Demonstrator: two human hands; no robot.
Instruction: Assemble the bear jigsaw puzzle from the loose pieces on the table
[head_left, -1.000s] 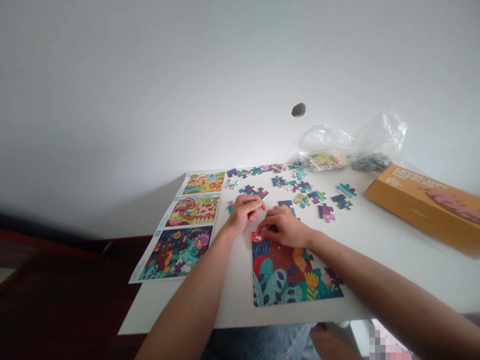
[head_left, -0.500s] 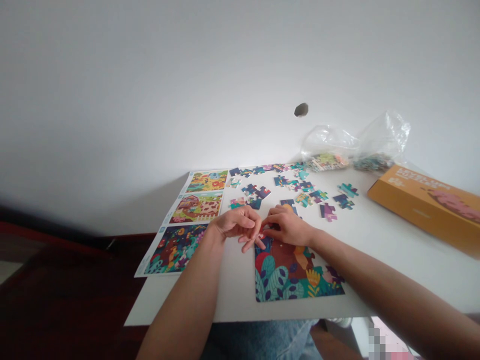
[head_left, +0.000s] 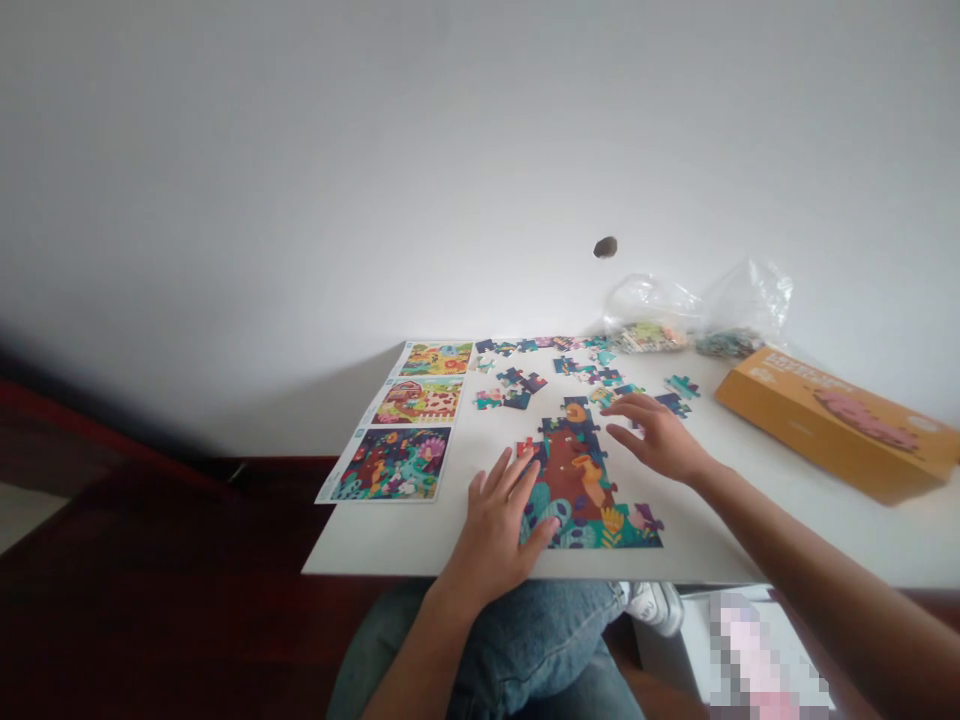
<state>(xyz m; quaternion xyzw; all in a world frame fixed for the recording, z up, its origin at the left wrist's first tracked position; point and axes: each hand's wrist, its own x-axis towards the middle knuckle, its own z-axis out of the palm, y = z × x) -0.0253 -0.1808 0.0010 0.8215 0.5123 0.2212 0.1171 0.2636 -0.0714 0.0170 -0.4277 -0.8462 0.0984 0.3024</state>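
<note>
A partly joined jigsaw puzzle (head_left: 574,470) with a brown bear and teal leaves lies near the table's front edge. My left hand (head_left: 504,525) rests over its lower left side, fingers spread and nothing held. To the right of the puzzle's upper part is my right hand (head_left: 652,432), thumb and fingers apart, with no piece visible between them. It partly covers loose puzzle pieces near its fingertips. More loose puzzle pieces (head_left: 517,388) lie behind the joined part. A picture sheet (head_left: 390,492) with three printed scenes lies to the left; its lowest scene shows the same bear.
An orange puzzle box (head_left: 817,420) stands on the right of the white table (head_left: 405,545). Clear plastic bags (head_left: 649,325) with pieces sit at the back by the wall (head_left: 450,180), which has a small hole (head_left: 605,247). Below the table edge are my jeans (head_left: 540,640).
My hands have moved apart from the puzzle's upper left: the left toward me onto its lower left side, the right off to the right, opening. The camera view has shifted too.
</note>
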